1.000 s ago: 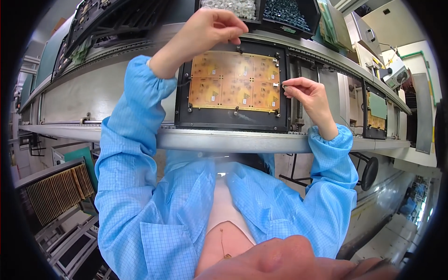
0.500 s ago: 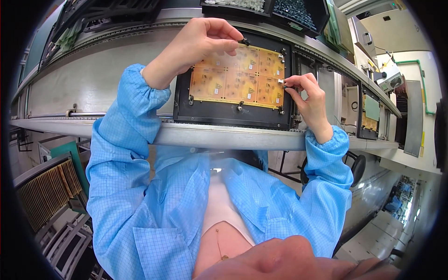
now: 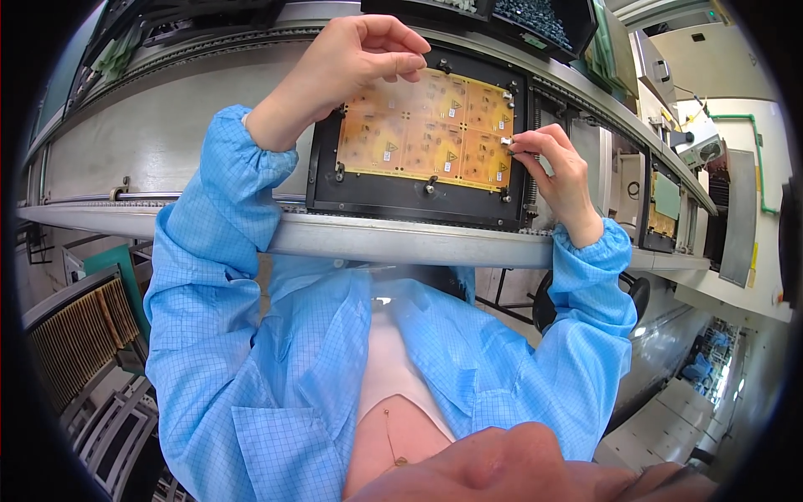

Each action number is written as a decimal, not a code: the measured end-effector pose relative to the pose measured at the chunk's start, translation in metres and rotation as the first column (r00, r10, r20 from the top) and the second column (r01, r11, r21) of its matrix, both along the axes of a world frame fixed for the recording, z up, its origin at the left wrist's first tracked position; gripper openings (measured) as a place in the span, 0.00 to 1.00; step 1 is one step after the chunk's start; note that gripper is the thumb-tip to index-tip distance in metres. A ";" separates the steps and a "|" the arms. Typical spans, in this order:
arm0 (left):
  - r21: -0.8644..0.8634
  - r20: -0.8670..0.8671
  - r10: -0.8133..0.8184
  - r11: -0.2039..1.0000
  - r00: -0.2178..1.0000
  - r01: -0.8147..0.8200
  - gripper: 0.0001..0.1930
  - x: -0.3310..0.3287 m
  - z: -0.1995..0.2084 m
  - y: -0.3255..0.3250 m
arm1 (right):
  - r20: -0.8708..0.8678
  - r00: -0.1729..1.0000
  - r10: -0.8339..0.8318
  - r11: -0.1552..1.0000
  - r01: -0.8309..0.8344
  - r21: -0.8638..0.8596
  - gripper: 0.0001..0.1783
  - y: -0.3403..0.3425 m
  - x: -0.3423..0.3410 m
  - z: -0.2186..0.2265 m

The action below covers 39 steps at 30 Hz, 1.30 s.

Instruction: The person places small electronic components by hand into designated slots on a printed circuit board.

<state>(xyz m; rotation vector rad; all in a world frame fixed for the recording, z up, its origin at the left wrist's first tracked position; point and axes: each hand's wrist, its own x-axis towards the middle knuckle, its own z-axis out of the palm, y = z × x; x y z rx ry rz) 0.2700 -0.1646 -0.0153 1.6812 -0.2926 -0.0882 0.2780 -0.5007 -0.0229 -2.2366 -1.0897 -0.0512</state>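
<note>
A yellow-orange circuit board panel [image 3: 393,167], divided into several sections, lies in a black frame [image 3: 368,199] with small knobs around its edge. At the panel's right edge, my right hand [image 3: 562,163] pinches a small dark component [image 3: 513,153] beside a white connector [image 3: 507,141]. A second white connector [image 3: 508,97] sits farther up the same edge. Above the panel's upper left part hovers my left hand [image 3: 360,58], fingers curled and thumb close to the fingertips. Whatever it holds, if anything, is too small to make out. Part of the panel is hidden behind it.
The frame rests on a metal conveyor with a front rail [image 3: 385,244]. Beyond it stand a bin of dark blue pieces [image 3: 531,23] and a bin of white pieces [image 3: 458,4]. Another framed board [image 3: 667,201] is farther right. A rack of boards [image 3: 79,343] stands at lower left.
My left hand has moved slightly up and left, its fingers drawn closer together. My right hand stays at the panel's right edge, its fingertips now nearer the white connector. The view has shifted slightly.
</note>
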 end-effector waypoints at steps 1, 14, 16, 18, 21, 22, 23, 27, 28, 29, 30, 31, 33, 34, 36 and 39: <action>0.008 0.014 0.000 1.000 1.000 0.000 0.13 0.000 -0.001 0.001 | -0.001 1.000 0.000 1.000 0.000 -0.004 0.16 0.000 0.001 0.000; 0.099 0.030 0.031 0.995 0.999 -0.034 0.11 -0.003 -0.006 0.008 | -0.009 0.975 0.223 0.971 -0.223 -0.082 0.13 0.002 0.013 0.021; 0.099 0.037 0.041 0.994 0.998 -0.044 0.10 -0.002 -0.005 0.007 | -0.002 0.973 0.232 0.968 -0.231 -0.101 0.13 0.001 0.012 0.024; 0.102 0.039 0.057 0.993 0.998 -0.061 0.10 -0.003 -0.004 0.005 | 0.025 0.966 0.257 0.959 -0.252 -0.130 0.12 0.000 0.011 0.027; 0.111 0.034 0.075 0.991 0.997 -0.078 0.10 -0.004 -0.001 0.004 | 0.027 0.965 0.261 0.953 -0.253 -0.166 0.11 -0.001 0.010 0.031; 0.118 0.025 0.079 0.990 0.997 -0.081 0.10 -0.004 -0.001 0.004 | 0.026 0.965 0.260 0.953 -0.252 -0.168 0.11 -0.002 0.009 0.030; 0.117 0.024 0.080 0.990 0.997 -0.082 0.10 -0.004 -0.001 0.004 | 0.043 0.961 0.273 0.948 -0.261 -0.180 0.12 -0.002 0.010 0.029; 0.129 0.050 0.084 0.988 0.995 -0.090 0.10 -0.006 0.001 0.005 | 0.086 0.945 0.315 0.932 -0.291 -0.217 0.13 -0.003 0.010 0.030; 0.148 0.064 0.084 0.985 0.994 -0.093 0.10 -0.006 0.003 0.005 | 0.091 0.945 0.314 0.932 -0.289 -0.217 0.13 -0.004 0.009 0.031; 0.147 0.063 0.086 0.985 0.994 -0.094 0.10 -0.005 0.001 0.006 | 0.082 0.942 0.326 0.928 -0.302 -0.220 0.14 -0.004 0.010 0.031; 0.130 0.064 0.087 0.987 0.994 -0.094 0.10 -0.004 -0.001 0.007 | 0.075 0.938 0.337 0.923 -0.314 -0.222 0.14 -0.003 0.011 0.031; 0.112 0.067 0.088 0.989 0.994 -0.095 0.10 -0.003 -0.001 0.008 | 0.076 0.938 0.339 0.923 -0.315 -0.222 0.14 -0.002 0.012 0.032; 0.026 -0.014 0.144 0.989 0.989 -0.144 0.08 -0.005 0.008 -0.002 | 0.098 0.920 0.379 0.900 -0.343 -0.268 0.14 -0.001 0.014 0.032; -0.055 -0.098 0.194 0.978 0.976 -0.200 0.07 -0.006 0.013 -0.006 | 0.099 0.920 0.378 0.901 -0.341 -0.269 0.14 -0.001 0.015 0.032; -0.064 -0.122 0.199 0.976 0.972 -0.208 0.06 -0.008 0.020 -0.009 | 0.056 0.927 0.372 0.905 -0.348 -0.245 0.13 -0.001 0.015 0.032; -0.009 -0.024 0.176 0.984 0.984 -0.176 0.07 -0.004 0.009 0.002 | 0.018 0.942 0.336 0.925 -0.326 -0.197 0.12 -0.005 0.014 0.030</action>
